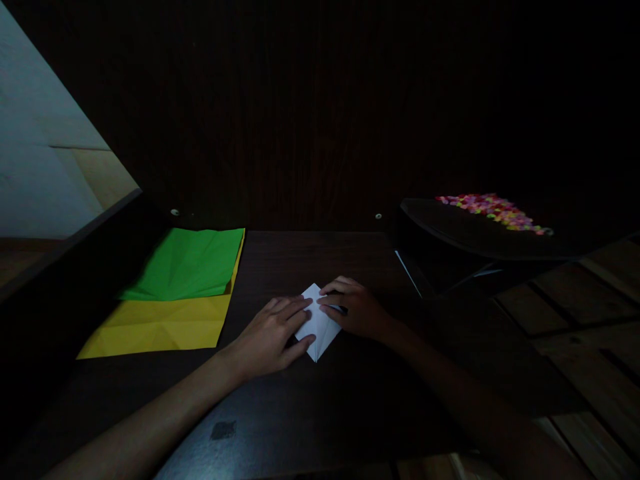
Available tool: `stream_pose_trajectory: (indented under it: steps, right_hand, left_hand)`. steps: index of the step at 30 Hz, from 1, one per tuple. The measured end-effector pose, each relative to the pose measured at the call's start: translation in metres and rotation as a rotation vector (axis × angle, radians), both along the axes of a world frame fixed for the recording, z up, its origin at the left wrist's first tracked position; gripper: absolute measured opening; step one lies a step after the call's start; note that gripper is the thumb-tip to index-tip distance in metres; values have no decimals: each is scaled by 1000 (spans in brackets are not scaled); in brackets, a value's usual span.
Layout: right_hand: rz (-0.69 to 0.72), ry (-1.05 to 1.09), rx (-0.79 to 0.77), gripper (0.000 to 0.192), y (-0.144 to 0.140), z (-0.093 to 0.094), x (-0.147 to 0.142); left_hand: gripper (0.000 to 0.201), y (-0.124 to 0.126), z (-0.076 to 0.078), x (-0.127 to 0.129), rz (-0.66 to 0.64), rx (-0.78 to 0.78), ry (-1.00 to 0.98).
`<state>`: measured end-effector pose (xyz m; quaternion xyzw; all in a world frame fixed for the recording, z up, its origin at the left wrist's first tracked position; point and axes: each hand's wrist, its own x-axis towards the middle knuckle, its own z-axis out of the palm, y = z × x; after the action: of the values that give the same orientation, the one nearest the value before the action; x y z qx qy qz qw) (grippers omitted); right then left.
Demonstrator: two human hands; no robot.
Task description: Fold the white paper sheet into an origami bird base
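A small piece of white folded paper [316, 333], shaped like a diamond with creases running to its near point, lies flat on the dark wooden surface [310, 413]. Over its left side rests my left hand [273, 333], fingers stretched out and thumb apart, near the lower point. From the right, my right hand [357, 310] touches the upper right part of the paper with its fingers spread. Both hands press on the sheet rather than grasp it. My fingers cover parts of its left and right edges.
Left of my hands, a creased green sheet [190, 263] overlaps a yellow sheet [160, 327]. A dark upright panel [300, 120] stands behind. At the right, a dark curved object [450, 230] bears a heap of pink and yellow bits [495, 210]. Wooden slats [590, 360] show at lower right.
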<state>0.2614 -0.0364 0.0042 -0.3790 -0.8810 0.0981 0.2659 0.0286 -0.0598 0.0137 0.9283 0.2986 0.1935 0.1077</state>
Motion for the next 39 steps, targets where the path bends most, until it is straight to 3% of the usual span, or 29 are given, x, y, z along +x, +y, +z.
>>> stream_pose_trajectory:
  steps: [4,15,21,29,39]
  right_hand:
    - [34,-33,-15,18,-1,2,2]
    - [119,-106,-59,57,-4,5,1]
    - [106,-107,-42,53,-7,2,-2]
    - [124,-104,-40,53,-5,1,-3]
    - [107,-108,-49,53,-6,3,-5]
  left_hand:
    - [36,-1,-2,1,45,-1,-3]
    - [24,11,-6,-7,89,-85,-129]
    - [36,15,-4,-9,164,-106,-164]
    - [14,29,-7,-6,221,-206,-239]
    - [9,34,-10,2,245,-221,-287]
